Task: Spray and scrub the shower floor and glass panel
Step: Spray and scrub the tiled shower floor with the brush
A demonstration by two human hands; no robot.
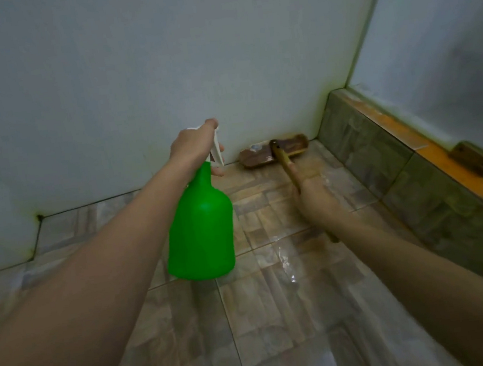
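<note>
My left hand [194, 144] grips the white trigger head of a green spray bottle [200, 230], held above the tiled shower floor [280, 315] with its nozzle pointing toward the back wall. My right hand [314, 195] is closed on the wooden handle of a scrub brush [274, 152]. The brush's brown head lies on the floor in the far corner, against the white wall. Wet patches shine on the tiles in front of me. The glass panel [435, 37] rises on the right above a low curb.
A white wall [129, 75] closes the back. On the right a tiled curb [383, 159] with an orange top edge carries the glass, and a brown bracket [475, 161] sits on it. Dark grime marks the floor-wall joint at the left.
</note>
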